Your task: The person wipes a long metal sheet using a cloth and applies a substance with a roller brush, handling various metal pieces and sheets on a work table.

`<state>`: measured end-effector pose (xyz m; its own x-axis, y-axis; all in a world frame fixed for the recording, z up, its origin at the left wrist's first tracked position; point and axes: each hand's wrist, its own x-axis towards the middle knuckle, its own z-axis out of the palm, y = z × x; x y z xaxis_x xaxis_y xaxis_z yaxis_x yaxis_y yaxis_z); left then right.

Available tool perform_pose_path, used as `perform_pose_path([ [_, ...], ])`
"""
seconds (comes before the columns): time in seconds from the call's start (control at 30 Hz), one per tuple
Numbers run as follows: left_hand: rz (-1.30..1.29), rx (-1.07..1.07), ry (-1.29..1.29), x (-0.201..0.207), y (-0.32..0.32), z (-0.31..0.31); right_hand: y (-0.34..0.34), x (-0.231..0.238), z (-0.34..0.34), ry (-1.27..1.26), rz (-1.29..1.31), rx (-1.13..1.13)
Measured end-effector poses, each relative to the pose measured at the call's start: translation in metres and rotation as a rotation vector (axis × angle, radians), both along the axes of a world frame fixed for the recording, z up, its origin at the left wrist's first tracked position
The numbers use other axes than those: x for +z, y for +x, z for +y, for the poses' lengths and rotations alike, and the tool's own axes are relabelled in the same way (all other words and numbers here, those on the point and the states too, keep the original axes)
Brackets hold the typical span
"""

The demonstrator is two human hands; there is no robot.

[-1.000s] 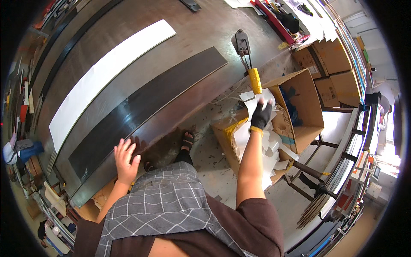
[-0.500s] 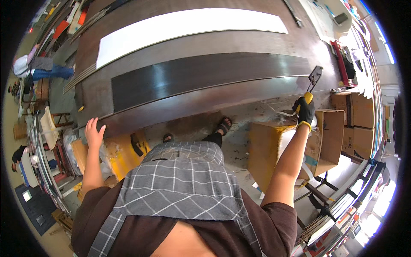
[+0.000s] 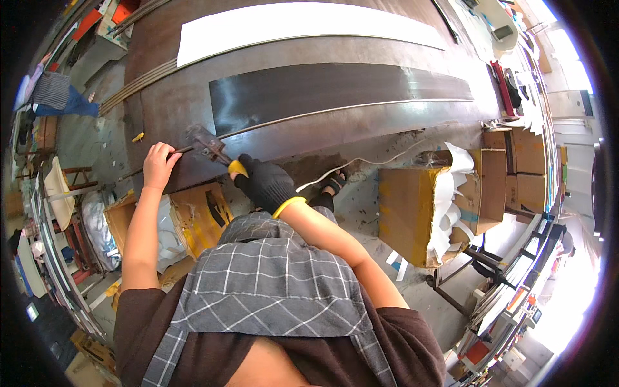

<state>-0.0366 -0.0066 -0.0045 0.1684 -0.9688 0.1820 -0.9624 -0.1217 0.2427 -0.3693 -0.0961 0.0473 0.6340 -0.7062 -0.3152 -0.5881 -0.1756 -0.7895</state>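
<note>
My left hand (image 3: 160,166) is bare, its thumb and fingers closed round a thin metal rod (image 3: 335,113) at the table's near left. The rod runs rightward along the near edge of a long black sheet (image 3: 342,93). In a black glove with a yellow cuff, my right hand (image 3: 267,185) grips a yellow-handled tool (image 3: 207,146) with a flat, dark metal head. That head sits over the rod, just right of my left fingers; whether it touches the rod I cannot tell. A white cord (image 3: 361,158) trails from the gloved hand to the right.
A long white sheet (image 3: 309,24) lies farther back on the brown table (image 3: 148,116). Several thin rods (image 3: 138,88) stick out at its left. Cardboard boxes (image 3: 406,213) with white scraps stand below right, another box (image 3: 193,219) below left. Far left is another person (image 3: 55,93).
My right hand has swept the tool from the table's right end across to the left, beside my left hand. My left hand has moved slightly right and closed on the rod.
</note>
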Motion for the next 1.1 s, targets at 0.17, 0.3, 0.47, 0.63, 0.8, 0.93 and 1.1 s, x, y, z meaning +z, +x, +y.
perform_pose_path([
  [0.17,0.016,0.017,0.001,0.0,-0.003,0.004,-0.086,-0.035,-0.02,-0.055,0.006,-0.363],
  [0.3,-0.011,0.033,0.116,0.008,-0.006,0.003,-0.254,-0.076,-0.124,-0.21,0.205,-0.847],
  [0.47,-0.017,0.077,0.252,0.012,-0.002,-0.003,-0.468,-0.076,-0.304,-0.183,-0.041,-1.203],
  [0.63,-0.053,0.133,0.398,0.023,-0.002,0.0,-0.517,-0.04,-0.392,0.347,-0.169,-1.377],
  [0.8,0.014,0.038,0.334,0.023,-0.004,-0.011,-0.438,-0.077,-0.264,-0.305,0.006,-0.601],
  [0.93,0.152,0.057,0.361,0.025,-0.004,-0.021,-0.216,-0.049,-0.114,0.095,0.029,-0.407],
  [1.1,0.212,0.04,0.374,0.03,-0.007,-0.038,-0.021,-0.011,-0.058,0.002,-0.16,0.067],
])
